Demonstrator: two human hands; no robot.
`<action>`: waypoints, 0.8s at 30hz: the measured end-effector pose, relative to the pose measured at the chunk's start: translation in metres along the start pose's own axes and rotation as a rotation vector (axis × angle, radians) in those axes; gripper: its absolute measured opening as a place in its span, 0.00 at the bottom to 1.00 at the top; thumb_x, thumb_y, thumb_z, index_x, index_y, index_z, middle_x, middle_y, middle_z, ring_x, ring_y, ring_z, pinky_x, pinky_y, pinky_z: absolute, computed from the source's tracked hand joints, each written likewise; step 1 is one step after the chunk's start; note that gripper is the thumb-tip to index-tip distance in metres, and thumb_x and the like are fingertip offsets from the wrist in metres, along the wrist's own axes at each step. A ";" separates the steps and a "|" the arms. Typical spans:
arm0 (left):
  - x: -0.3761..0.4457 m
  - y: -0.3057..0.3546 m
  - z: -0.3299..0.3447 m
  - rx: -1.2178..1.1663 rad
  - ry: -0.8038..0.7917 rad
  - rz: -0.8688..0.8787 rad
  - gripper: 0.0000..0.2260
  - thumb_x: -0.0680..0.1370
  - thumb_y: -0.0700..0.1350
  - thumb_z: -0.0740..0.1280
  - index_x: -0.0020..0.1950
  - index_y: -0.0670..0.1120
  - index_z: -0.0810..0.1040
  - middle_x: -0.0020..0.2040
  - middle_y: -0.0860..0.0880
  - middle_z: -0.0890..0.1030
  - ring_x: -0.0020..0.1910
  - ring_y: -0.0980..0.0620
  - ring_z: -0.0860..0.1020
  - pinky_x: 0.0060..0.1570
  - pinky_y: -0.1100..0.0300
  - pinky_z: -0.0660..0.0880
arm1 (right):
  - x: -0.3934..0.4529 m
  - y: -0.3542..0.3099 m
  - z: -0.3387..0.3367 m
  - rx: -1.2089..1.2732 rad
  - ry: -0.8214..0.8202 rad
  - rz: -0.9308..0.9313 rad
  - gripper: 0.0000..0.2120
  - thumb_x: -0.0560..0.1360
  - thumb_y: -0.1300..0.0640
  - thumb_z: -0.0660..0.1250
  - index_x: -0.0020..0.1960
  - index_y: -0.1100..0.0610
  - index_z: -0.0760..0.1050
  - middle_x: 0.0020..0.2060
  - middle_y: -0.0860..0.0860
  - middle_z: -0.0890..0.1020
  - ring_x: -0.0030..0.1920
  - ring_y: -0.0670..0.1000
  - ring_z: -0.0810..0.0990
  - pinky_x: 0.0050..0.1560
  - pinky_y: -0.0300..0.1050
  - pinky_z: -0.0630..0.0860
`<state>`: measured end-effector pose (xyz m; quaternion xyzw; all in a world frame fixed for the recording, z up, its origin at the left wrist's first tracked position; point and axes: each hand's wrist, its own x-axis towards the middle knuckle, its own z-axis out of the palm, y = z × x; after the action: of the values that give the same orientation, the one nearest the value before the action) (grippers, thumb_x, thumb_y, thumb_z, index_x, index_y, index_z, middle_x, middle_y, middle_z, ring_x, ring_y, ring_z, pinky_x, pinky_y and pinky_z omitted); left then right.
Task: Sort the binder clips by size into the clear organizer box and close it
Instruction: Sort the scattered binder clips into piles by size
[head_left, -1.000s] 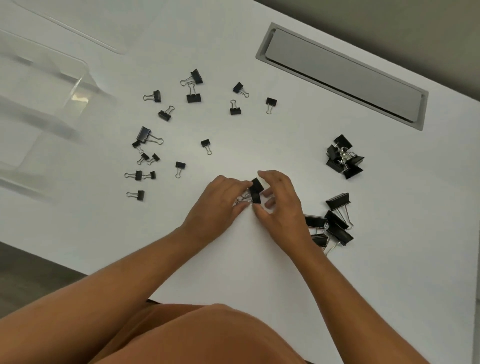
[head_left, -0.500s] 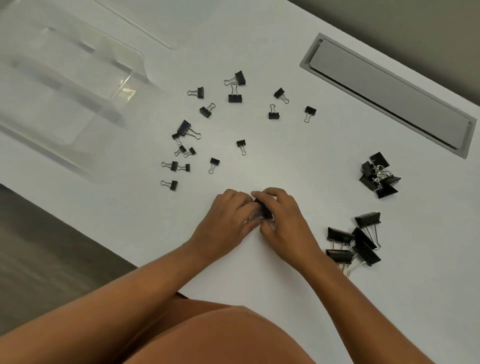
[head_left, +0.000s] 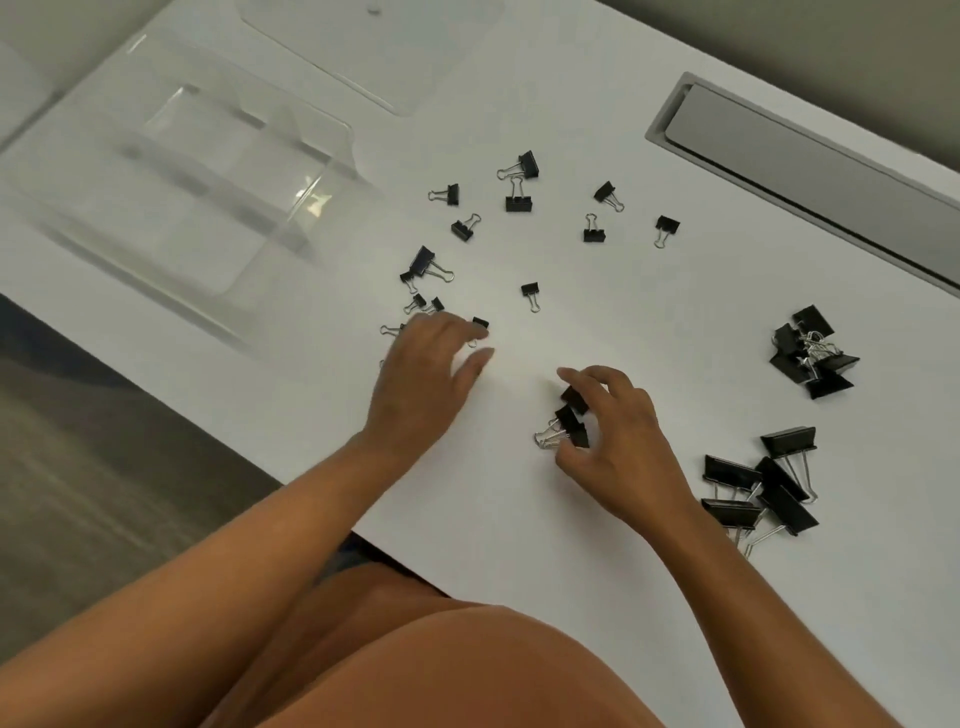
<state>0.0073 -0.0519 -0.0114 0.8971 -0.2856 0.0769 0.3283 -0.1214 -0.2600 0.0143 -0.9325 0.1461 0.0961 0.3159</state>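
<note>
The right hand (head_left: 613, 441) hovers low over the white surface (head_left: 597, 561) with its fingers curled around two medium binder clips (head_left: 571, 418), pinching them between thumb and fingertips; the wire handles of the lower clip stick out at the hand's 9 o'clock. The left hand (head_left: 426, 374) is spread, fingers relaxed and holding nothing, reaching toward the scattered small clips (head_left: 530, 289). One small clip (head_left: 480, 323) lies just at its fingertips at 1 o'clock, and a few more are partly hidden under the hand at 10 and 11 o'clock. Whether the fingertips touch that clip cannot be told through the blur.

The rest of the small and medium clips are strewn at 12 o'clock from the left hand. A heap of large clips (head_left: 761, 488) lies at 3 o'clock from the right hand, just beside its wrist, and a tangled pile of clips (head_left: 810, 353) sits at 2 o'clock, well apart. The clear organizer box (head_left: 171, 171) stands open at 10 o'clock from the left hand, with no clips visible in it. A grey cable hatch (head_left: 800, 166) is set into the surface at 1 o'clock.
</note>
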 end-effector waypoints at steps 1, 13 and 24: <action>0.015 -0.013 -0.008 0.045 0.028 -0.098 0.10 0.81 0.47 0.71 0.60 0.44 0.82 0.54 0.46 0.82 0.53 0.43 0.77 0.57 0.51 0.75 | 0.000 -0.003 -0.001 0.008 0.007 0.012 0.36 0.73 0.54 0.71 0.78 0.40 0.64 0.72 0.40 0.65 0.66 0.48 0.66 0.51 0.44 0.74; 0.096 -0.079 -0.011 0.245 -0.228 -0.242 0.13 0.82 0.50 0.67 0.59 0.43 0.82 0.52 0.42 0.80 0.54 0.38 0.77 0.57 0.43 0.73 | -0.009 -0.011 0.005 0.273 0.295 0.345 0.22 0.78 0.66 0.62 0.68 0.48 0.76 0.64 0.43 0.74 0.58 0.50 0.76 0.56 0.42 0.72; 0.128 -0.083 -0.033 0.061 -0.375 -0.190 0.16 0.73 0.47 0.73 0.60 0.48 0.84 0.45 0.50 0.85 0.50 0.45 0.82 0.55 0.50 0.79 | -0.044 -0.023 0.030 0.355 0.285 0.652 0.27 0.79 0.59 0.70 0.75 0.45 0.71 0.61 0.47 0.67 0.48 0.42 0.76 0.43 0.29 0.70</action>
<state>0.1617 -0.0384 0.0107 0.9280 -0.2536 -0.1142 0.2478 -0.1574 -0.2149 0.0161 -0.7720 0.4914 0.0342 0.4018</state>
